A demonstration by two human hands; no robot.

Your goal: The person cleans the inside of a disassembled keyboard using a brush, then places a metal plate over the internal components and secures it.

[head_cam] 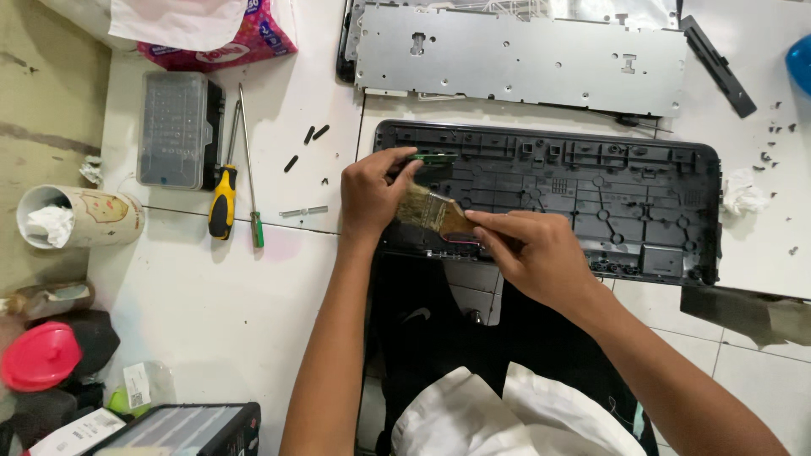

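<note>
The right hand [541, 253] is clamped on the wooden handle of a paintbrush [432, 211], its bristles against the left hand [369, 192], whose fingers pinch a small green circuit board [431, 158] at the left end of the black keyboard shell [642, 198]. The shell lies at the table's [211, 312] near edge; a grey metal plate [515, 59] sits beyond it, and a yellow-handled screwdriver [223, 201] to the left.

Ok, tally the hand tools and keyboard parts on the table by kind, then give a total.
Brush, in the right hand: 1
Screwdrivers: 2
Bit case: 1
Black keyboard shell, steadied by the left hand: 1
Metal keyboard plate: 1
Total: 6
</note>
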